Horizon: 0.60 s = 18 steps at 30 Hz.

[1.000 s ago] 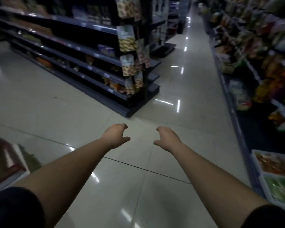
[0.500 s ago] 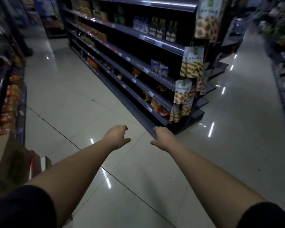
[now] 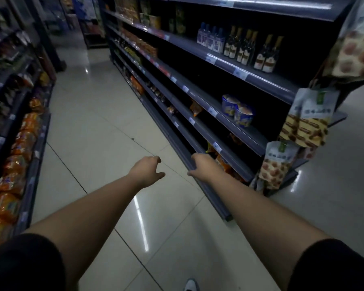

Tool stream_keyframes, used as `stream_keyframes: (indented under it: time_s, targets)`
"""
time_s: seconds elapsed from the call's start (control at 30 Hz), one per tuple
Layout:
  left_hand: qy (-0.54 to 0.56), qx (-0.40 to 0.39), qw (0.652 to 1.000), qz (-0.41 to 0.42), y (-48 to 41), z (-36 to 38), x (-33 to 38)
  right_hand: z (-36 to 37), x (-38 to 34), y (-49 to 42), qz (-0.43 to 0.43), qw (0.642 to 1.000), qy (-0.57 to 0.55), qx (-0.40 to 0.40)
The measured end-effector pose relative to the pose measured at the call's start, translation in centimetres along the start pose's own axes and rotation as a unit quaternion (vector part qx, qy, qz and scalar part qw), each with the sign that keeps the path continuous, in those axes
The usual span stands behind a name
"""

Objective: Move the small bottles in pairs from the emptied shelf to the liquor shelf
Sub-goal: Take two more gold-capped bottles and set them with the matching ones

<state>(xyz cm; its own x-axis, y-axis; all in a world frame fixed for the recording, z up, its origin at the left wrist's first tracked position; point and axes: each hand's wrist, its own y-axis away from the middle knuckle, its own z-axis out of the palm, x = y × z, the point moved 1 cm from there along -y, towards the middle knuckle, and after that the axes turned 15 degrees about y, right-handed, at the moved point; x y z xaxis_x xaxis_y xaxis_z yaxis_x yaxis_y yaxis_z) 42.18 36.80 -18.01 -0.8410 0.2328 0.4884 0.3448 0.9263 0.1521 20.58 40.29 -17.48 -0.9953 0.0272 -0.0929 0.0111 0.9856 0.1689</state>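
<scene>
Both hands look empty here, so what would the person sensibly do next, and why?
Probably step closer to the shelf and reach up toward the small clear bottles. The left hand and right hand hold nothing and hang low over the floor, well below that shelf.

I see both arms stretched forward over the floor (image 3: 105, 127) of an aisle, the left hand (image 3: 146, 171) beside the right hand (image 3: 202, 168), a gap between them, neither touching anything. To my right runs a shelf unit (image 3: 259, 80); on an upper shelf the small bottles (image 3: 211, 37) stand left of the tall bottles (image 3: 250, 49). Two tubs (image 3: 237, 110) sit on the shelf below. Snack bags (image 3: 305, 122) hang at the unit's near end, right of the tubs. Across the aisle, to my left, packets (image 3: 19, 156) fill low shelves. A shoe (image 3: 190, 285) shows at the bottom edge, between my arms.
</scene>
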Motion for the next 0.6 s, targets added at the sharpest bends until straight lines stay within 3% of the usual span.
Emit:
stream_keyframes:
  time_s: [0.4, 0.6]
  targets:
    - [0.001, 0.007, 0.998, 0.070, -30.0, -7.8, 2.8, -8.6, 7.0, -26.3, 0.047, 0.998, 0.002, 0.033]
    - [0.019, -0.018, 0.985, 0.172, -44.9, -11.9, 5.8, -12.4, 10.6, -36.0, 0.150, 0.985, -0.030, 0.077]
